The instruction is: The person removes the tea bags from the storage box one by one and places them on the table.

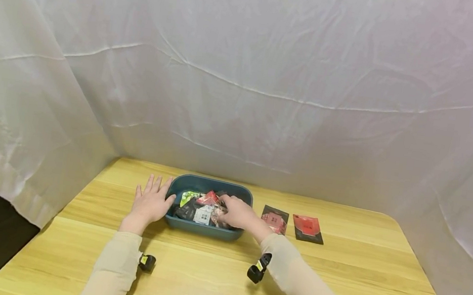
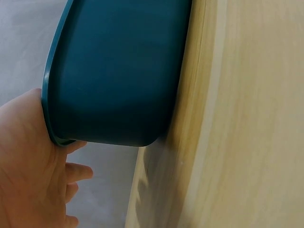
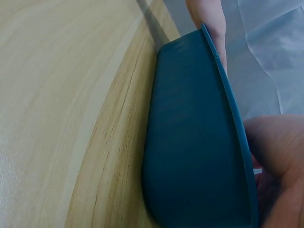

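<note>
A dark teal plastic bin [image 1: 207, 231] stands on the table, holding several small packets: a green one [image 1: 189, 198], a red one [image 1: 209, 198], a black one [image 1: 186, 209] and one with a white label [image 1: 202, 214]. My left hand [image 1: 151, 205] lies at the bin's left end, fingers straight and spread, thumb at the rim [image 2: 46, 90]. Over the right rim, my right hand [image 1: 237, 213] reaches down among the packets. Its fingertips are partly hidden there, and the bin wall [image 3: 199, 133] covers them in the right wrist view; whether they pinch a packet is unclear.
Right of the bin, two flat red-and-black packets lie on the wooden table [image 1: 211, 273]: one nearer [image 1: 275, 219], partly behind my right wrist, and one farther right [image 1: 308, 228]. A pale curtain [image 1: 247, 69] hangs behind the table and along both sides.
</note>
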